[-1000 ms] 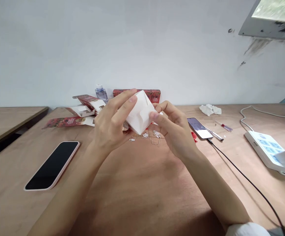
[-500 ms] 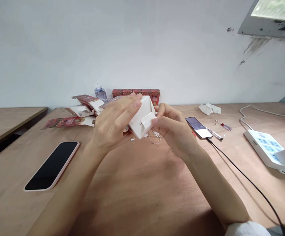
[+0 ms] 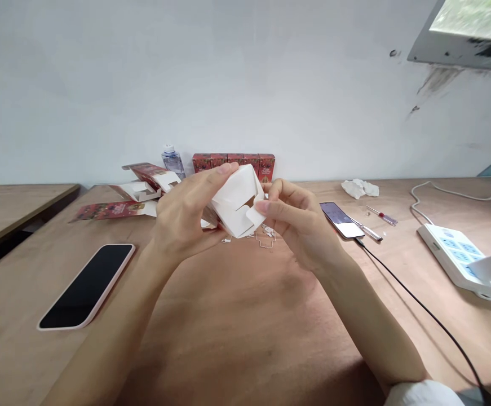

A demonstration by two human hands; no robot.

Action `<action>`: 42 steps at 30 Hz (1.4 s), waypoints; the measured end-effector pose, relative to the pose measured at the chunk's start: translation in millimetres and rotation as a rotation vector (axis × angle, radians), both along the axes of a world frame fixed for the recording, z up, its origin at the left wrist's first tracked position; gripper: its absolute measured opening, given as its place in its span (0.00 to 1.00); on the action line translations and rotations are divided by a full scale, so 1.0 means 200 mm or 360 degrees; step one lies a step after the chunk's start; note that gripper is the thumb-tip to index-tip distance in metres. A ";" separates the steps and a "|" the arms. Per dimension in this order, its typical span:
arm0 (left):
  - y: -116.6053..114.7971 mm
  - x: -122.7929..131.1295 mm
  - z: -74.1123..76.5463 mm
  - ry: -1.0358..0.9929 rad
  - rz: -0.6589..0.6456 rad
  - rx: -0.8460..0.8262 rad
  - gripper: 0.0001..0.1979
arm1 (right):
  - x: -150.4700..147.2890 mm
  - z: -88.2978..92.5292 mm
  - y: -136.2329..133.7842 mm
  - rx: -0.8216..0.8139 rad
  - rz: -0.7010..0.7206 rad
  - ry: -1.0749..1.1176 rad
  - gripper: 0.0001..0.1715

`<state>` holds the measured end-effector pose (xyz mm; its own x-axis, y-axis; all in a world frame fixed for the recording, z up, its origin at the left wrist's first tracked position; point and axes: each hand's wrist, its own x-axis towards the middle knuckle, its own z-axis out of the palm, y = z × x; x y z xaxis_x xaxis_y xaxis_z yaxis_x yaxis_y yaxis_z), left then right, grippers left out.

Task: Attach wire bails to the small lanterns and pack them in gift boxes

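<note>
A small carton (image 3: pixel 235 194) is held up above the table, its white flaps facing me and partly folded, with a dark gap between them. My left hand (image 3: pixel 188 217) grips it from the left, the thumb along its upper edge. At its right side my right hand (image 3: pixel 298 220) pinches a white flap between thumb and forefinger. Small white paper scraps (image 3: pixel 266 234) lie on the table behind and below the carton.
Red boxes (image 3: pixel 266 168) stand in a row by the wall, beside a bottle (image 3: pixel 172 160). Flattened red cartons (image 3: pixel 114 211) lie left, above a phone (image 3: pixel 88 286). At right are a charging phone (image 3: pixel 341 219), screwdriver (image 3: pixel 383 215), tissue (image 3: pixel 359 188) and power strip (image 3: pixel 460 254).
The carton's flaps have shifted, and a dark gap now shows between them. My left fingers have moved off the white top, leaving the thumb at its edge.
</note>
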<state>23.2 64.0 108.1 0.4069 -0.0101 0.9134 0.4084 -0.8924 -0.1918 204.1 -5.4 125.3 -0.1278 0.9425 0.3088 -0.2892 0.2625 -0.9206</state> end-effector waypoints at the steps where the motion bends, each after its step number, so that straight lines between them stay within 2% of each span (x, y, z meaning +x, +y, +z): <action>1: 0.00 0.00 -0.01 -0.0003 0.0000 0.0028 0.43 | 0.00 0.00 0.00 -0.0011 -0.0021 0.0006 0.16; 8: 0.04 -0.01 -0.02 0.0099 0.0032 0.0236 0.43 | 0.01 -0.01 0.01 -0.0053 -0.0120 -0.0035 0.13; 17: -0.02 0.02 0.05 0.0181 0.0107 0.0311 0.32 | 0.00 -0.01 0.01 -0.0074 -0.0126 -0.0049 0.16; 23: -0.03 0.03 0.06 0.0236 0.0037 0.0472 0.32 | 0.00 -0.01 0.01 -0.0084 -0.0122 -0.0065 0.15; 27: -0.02 0.03 0.05 0.0243 0.0001 0.0476 0.33 | 0.01 -0.02 0.02 -0.0090 -0.0120 -0.0082 0.14; 31: -0.01 0.04 0.04 0.0216 0.0005 0.0478 0.31 | 0.00 -0.02 0.02 -0.0093 -0.0146 -0.0051 0.18; 38: -0.02 0.02 0.04 0.0204 0.0025 0.0263 0.34 | -0.03 -0.04 0.04 -0.0092 -0.0171 0.0033 0.24; 42: -0.04 0.01 0.05 0.0215 0.0054 0.0229 0.29 | -0.03 -0.03 0.03 -0.0071 -0.0136 0.0088 0.25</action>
<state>25.0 55.2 118.3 0.5279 -0.1207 0.8407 0.3996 -0.8381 -0.3713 197.5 1.5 119.4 -0.0304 0.9622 0.2705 -0.3182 0.2472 -0.9152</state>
